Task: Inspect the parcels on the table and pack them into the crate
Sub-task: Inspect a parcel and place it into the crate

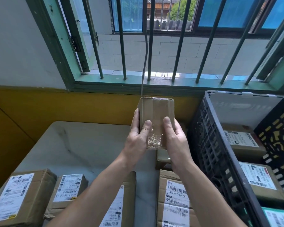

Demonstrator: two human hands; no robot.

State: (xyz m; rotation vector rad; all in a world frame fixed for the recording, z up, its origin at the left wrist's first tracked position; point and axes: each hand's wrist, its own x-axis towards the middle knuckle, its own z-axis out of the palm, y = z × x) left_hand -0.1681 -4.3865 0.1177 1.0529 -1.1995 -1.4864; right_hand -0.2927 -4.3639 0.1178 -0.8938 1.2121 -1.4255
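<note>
I hold a small brown cardboard parcel (156,112) wrapped in clear tape, raised above the table in the middle of the view. My left hand (136,136) grips its left side and my right hand (175,138) grips its right side, thumbs on the upper face. A black plastic crate (210,145) stands at the right, with several labelled parcels (243,140) inside. On the grey table (75,145), several labelled cardboard parcels (20,199) lie along the near edge under my forearms.
A barred window with a green frame (154,84) runs behind the table, above a yellow wall band. A grey cable (145,54) hangs down from the window to behind the held parcel. Another parcel (161,158) lies partly hidden below my right hand.
</note>
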